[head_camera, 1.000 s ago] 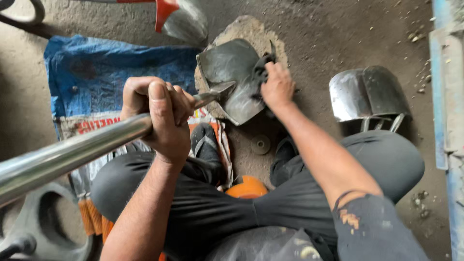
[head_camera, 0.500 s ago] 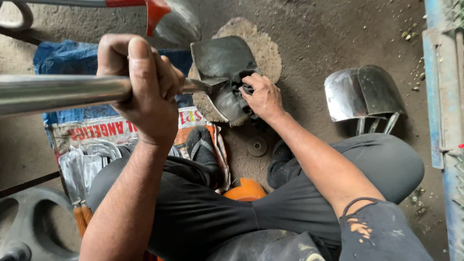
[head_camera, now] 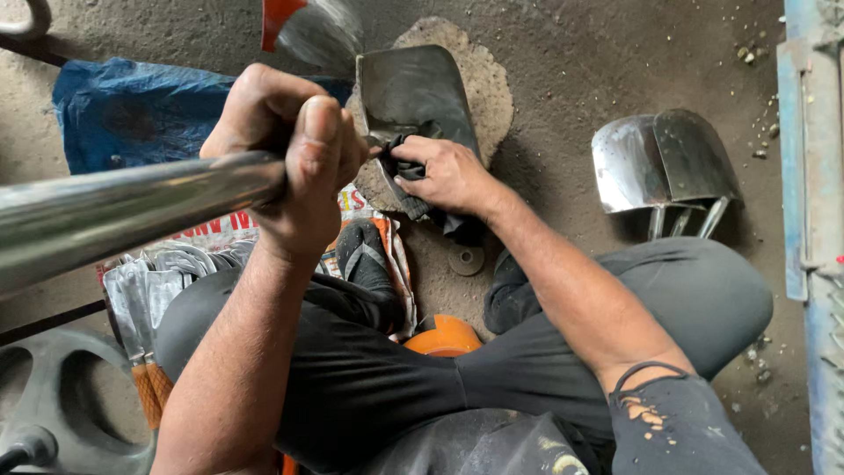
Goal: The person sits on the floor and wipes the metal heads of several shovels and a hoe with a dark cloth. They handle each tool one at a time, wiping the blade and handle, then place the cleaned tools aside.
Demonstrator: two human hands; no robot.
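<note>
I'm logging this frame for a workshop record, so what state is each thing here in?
left hand: closed around the metal rod
metal rod: held, tip towards the dark blade
right hand: pressing a dark rag
dark rag: bunched against the blade
dark shovel blade: lying on the stone block
stone block: set in the floor
shiny shovel blades: lying untouched on the floor

Soft, even daylight fills the frame with only faint shadows under the legs, while a bright sheen runs along the metal pipe (head_camera: 114, 215) at left, blurred by closeness, glare whitens the shovel blade (head_camera: 664, 158) at right, and the red-tipped blade (head_camera: 308, 31) at top smears out of focus.
</note>
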